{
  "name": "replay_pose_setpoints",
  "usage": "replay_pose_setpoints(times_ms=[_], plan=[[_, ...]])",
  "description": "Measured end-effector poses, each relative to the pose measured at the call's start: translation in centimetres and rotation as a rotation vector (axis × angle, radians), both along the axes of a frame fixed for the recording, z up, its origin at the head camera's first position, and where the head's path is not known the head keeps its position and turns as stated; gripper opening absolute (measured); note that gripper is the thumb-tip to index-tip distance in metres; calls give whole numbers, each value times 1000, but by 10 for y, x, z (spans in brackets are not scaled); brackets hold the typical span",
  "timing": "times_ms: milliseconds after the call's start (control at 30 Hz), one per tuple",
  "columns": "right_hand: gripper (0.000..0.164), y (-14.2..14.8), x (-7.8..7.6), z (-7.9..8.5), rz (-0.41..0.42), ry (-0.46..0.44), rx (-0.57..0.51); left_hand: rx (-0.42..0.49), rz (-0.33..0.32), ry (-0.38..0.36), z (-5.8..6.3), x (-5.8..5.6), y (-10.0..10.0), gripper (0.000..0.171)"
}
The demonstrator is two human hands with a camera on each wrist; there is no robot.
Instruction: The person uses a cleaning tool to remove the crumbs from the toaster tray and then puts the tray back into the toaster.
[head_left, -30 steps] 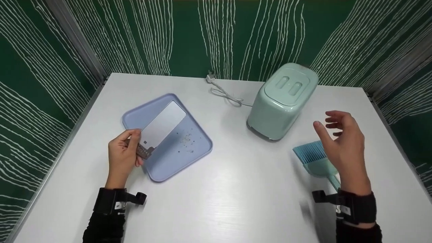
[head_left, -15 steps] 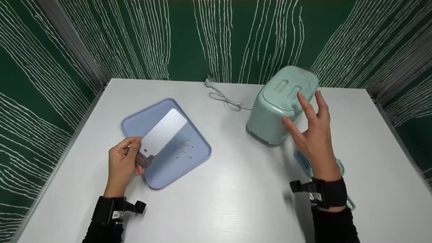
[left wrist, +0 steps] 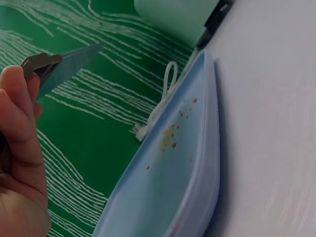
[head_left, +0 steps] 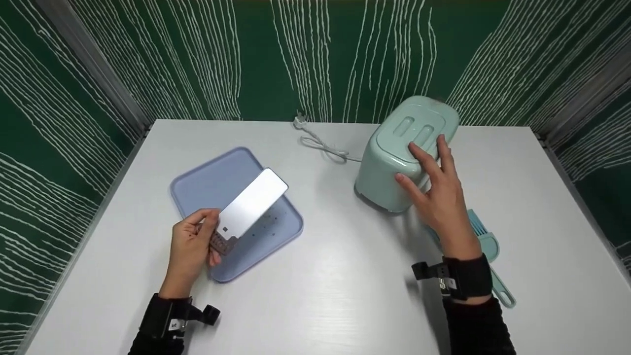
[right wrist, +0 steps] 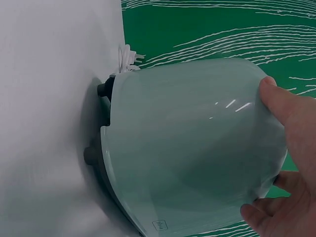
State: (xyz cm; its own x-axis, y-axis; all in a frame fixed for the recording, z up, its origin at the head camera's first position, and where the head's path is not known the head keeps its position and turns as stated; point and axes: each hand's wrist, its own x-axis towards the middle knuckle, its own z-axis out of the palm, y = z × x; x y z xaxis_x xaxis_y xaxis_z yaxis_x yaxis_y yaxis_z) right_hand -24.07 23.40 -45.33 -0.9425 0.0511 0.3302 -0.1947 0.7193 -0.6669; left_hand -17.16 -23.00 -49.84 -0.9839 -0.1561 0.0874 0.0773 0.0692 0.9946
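Note:
My left hand (head_left: 192,251) grips the brown handle of a cleaver (head_left: 251,202), its broad silver blade slanting up over a blue tray (head_left: 197,185). In the left wrist view the blade (left wrist: 74,64) is seen nearly edge-on, above and beside the tray. Crumbs (left wrist: 170,136) lie scattered on the tray. My right hand (head_left: 436,197) is spread around the near end of a pale green toaster (head_left: 387,172) with a lid on top. In the right wrist view its thumb is at one edge of the toaster and its fingertips are at the other.
A teal hand brush (head_left: 488,244) lies right of the toaster, partly hidden by my right forearm. A white power cord with its plug (head_left: 299,122) runs left from the toaster along the table's (head_left: 325,276) back. Green walls with white streaks stand behind.
My right hand has moved left from above the brush onto the toaster's near end. The cleaver in my left hand has shifted slightly right over the tray. The toaster has stayed put.

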Motion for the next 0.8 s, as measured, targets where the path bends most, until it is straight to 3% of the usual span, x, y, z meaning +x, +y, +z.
replay_pose_setpoints(times_ms=[333,567,800], plan=[[67,0,1,-1,-1,-29,-13,72,-112,-15,1,2,34,25],[64,-1,1,-3,2,-7,-23,139,-198,-67,-3,2,62,26],[66,0,1,-1,-6,-39,-33,160,-299,-133,-8,2,89,27]])
